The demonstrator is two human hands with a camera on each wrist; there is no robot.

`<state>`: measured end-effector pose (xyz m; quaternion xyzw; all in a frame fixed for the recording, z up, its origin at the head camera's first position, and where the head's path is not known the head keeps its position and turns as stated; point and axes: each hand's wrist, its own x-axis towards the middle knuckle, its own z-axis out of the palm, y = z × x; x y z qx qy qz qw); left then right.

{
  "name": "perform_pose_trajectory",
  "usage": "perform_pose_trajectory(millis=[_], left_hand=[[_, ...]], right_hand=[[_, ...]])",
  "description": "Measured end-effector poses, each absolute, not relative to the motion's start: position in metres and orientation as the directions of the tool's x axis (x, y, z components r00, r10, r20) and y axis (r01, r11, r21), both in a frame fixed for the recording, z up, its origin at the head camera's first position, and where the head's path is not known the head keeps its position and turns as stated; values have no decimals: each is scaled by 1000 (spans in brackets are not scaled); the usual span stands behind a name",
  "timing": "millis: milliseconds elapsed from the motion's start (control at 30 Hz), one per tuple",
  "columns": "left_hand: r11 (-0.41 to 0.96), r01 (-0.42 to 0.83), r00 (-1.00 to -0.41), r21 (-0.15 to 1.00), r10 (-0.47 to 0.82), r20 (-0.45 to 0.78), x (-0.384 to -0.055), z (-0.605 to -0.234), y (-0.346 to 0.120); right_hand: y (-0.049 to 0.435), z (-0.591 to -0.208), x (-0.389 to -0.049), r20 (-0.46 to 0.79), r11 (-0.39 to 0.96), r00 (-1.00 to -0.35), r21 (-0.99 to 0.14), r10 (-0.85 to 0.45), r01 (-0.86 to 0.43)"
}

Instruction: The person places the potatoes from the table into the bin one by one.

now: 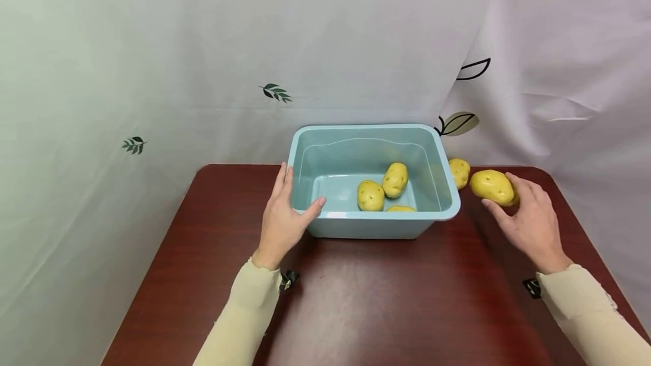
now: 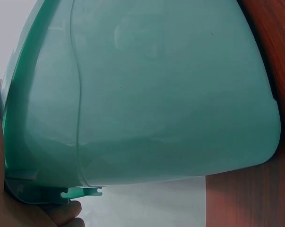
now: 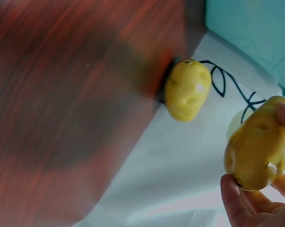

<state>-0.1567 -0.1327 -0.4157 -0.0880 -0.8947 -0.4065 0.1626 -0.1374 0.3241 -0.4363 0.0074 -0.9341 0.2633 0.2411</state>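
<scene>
A light blue plastic bin (image 1: 376, 225) stands at the table's back. My left hand (image 1: 282, 225) grips its front left corner, with the thumb over the front rim and the fingers along the left side; in the left wrist view the fingertips (image 2: 69, 213) curl below the rim. Two whole potatoes, one in the middle (image 1: 370, 195) and one behind it (image 1: 395, 179), lie inside, with a third partly hidden by the front wall. Right of the bin, my right hand (image 1: 534, 222) holds a yellow potato (image 3: 258, 144) between thumb and fingers, raised above the table.
Another potato (image 1: 459, 173) rests on the table right beside the bin's right wall. The dark red-brown table (image 1: 386, 298) ends at a pale cloth backdrop (image 1: 356, 44) with leaf prints, close behind the bin.
</scene>
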Motion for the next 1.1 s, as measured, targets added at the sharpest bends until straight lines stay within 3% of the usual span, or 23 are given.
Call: perform_pose_trajectory(millis=[1100], left_hand=[[651, 292, -931, 701, 24, 365, -157, -415, -134]], right_hand=[[287, -398, -125, 600, 831, -795, -484, 86, -275]])
